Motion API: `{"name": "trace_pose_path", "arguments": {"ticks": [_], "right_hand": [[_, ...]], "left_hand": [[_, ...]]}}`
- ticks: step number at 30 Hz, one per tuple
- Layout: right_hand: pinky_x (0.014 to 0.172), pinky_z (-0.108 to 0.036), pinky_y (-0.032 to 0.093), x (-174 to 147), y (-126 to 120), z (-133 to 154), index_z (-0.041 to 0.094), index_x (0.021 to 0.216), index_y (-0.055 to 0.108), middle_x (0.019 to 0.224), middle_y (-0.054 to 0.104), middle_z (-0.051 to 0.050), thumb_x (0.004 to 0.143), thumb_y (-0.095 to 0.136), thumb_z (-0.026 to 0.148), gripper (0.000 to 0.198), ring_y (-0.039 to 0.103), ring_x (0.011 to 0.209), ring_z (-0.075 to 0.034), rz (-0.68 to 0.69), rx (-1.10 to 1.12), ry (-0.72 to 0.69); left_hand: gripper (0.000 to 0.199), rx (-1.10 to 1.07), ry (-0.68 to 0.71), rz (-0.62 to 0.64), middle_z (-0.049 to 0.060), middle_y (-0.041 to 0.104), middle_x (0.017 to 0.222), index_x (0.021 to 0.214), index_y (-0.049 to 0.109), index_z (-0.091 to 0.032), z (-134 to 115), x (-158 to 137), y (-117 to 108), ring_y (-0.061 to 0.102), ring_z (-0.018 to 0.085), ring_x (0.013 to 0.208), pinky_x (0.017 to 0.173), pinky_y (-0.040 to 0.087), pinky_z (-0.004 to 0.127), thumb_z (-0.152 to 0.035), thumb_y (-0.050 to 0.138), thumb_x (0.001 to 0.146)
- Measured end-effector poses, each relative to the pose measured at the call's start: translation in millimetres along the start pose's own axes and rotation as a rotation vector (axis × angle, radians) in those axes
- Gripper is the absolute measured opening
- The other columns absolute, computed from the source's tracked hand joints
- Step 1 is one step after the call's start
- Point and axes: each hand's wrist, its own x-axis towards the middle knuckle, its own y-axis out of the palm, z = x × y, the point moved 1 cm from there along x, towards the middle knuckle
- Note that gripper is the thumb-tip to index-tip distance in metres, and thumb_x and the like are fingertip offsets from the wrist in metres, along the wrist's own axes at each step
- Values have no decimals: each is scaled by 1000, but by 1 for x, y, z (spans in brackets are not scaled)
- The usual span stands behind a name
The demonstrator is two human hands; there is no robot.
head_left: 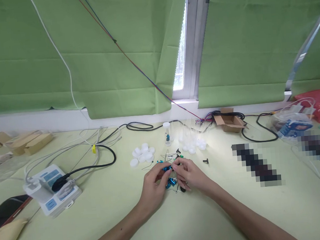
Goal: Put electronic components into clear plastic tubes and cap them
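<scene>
My left hand (155,183) pinches a small shiny blue part (167,168) between thumb and fingers. Fingertips of my right hand (189,173) are closed together right beside that part; whatever is between them is too small to make out. Below and around both hands lies a loose pile of more blue metallic pieces (171,182), thin bent wires and small black parts, partly covered by my fingers. Just behind the pile stands a clear bottle with a white cap (166,125), a blue piece and wire inside. A black T-shaped piece (205,161) lies to the right.
Round white caps (142,157) lie left of the pile, with clear bottles (191,145) to the right. A white power strip (53,189) with plugs and cables sits at the left. An open cardboard box (230,122) stands by the wall, near black cables. Green blinds hang behind.
</scene>
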Motion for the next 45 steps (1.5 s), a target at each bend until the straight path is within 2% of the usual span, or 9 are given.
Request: {"name": "trace_pose_path", "arguments": {"ticks": [10, 18, 27, 31, 34, 39, 45], "right_hand": [[31, -18, 29, 3, 1, -7, 22, 82, 49, 44, 39, 12, 89, 52, 62, 41, 40, 31, -8, -38, 28, 11], [30, -18, 29, 2, 2, -3, 21, 77, 48, 44, 38, 11, 87, 52, 65, 45, 41, 31, -8, -64, 5, 42], [31, -19, 29, 2, 3, -4, 21, 71, 47, 46, 39, 9, 89, 50, 64, 47, 42, 32, -8, -84, -30, 28], [31, -20, 34, 2, 4, 1, 20, 85, 54, 54, 51, 6, 86, 55, 64, 44, 47, 35, -9, -105, -46, 27], [33, -20, 38, 1, 4, 3, 20, 94, 55, 65, 57, 4, 82, 64, 58, 41, 54, 41, -10, -94, -31, 9], [36, -20, 42, 1, 3, 0, 19, 93, 56, 73, 58, 2, 78, 70, 50, 37, 57, 46, -9, -90, -8, -11], [36, -20, 44, 2, 4, -2, 18, 90, 57, 72, 57, 2, 80, 67, 52, 37, 58, 47, -10, -106, -7, -10]], "left_hand": [[25, -13, -30, 9, 2, 62, 76, 107, 65, -20, -1, -1, -1, 57, 15, 65, 56, 44, 24, -38, 58, 91], [31, -142, -55, 35, -3, 53, 62, 111, 61, -19, 3, -1, 0, 49, 13, 55, 54, 41, 24, -42, 44, 98], [32, -156, -76, 38, -3, 52, 61, 107, 61, -19, 3, -2, 0, 48, 13, 53, 53, 39, 24, -43, 42, 99], [31, -178, -96, 16, -4, 52, 60, 106, 60, -19, 2, -1, 1, 48, 13, 52, 52, 39, 24, -44, 43, 98], [28, -187, -93, 3, -4, 52, 58, 102, 60, -20, 2, 0, 1, 47, 12, 51, 52, 40, 23, -43, 44, 97], [26, -207, -104, -9, -5, 52, 59, 97, 58, -21, 4, 0, 1, 48, 11, 52, 52, 40, 23, -43, 44, 98], [25, -216, -105, -13, -5, 52, 59, 92, 54, -20, 2, 0, 1, 48, 11, 52, 52, 40, 23, -43, 45, 98]]}}
